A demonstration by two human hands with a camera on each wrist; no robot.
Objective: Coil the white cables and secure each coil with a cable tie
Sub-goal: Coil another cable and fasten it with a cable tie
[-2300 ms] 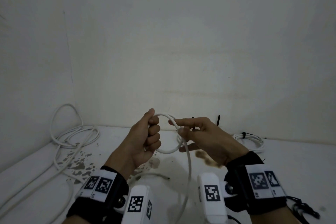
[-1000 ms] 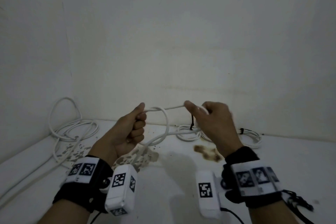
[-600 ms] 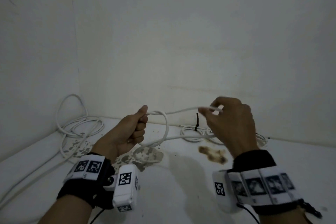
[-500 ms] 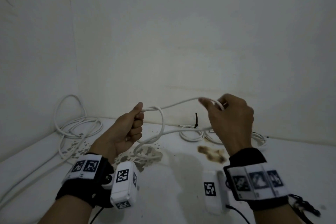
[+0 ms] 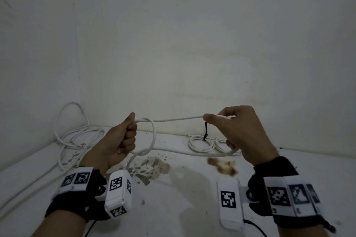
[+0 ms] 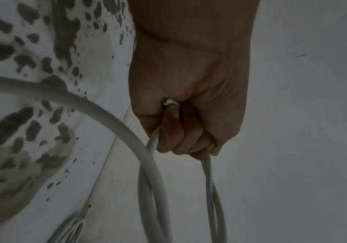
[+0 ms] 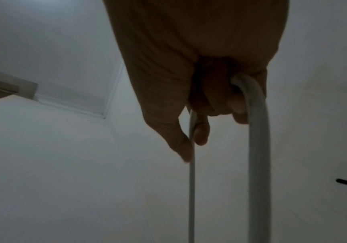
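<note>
While the thin white round cable stretches taut in the air between both hands, its slack loops down over a stained white tabletop set in a corner of bare white walls. Curled into a fist, the left hand grips the coil; the right hand pinches the strand between thumb and forefinger. Behind lies a tied white coil with a black cable tie.

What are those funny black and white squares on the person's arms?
They are square code tags. Each bare forearm wears a black wrist strap: the left strap and the right strap. A white band with tags wraps each strap. A white box, also tagged, sticks out from each: the left box and the right box. Thin black wires trail from the boxes.
</note>
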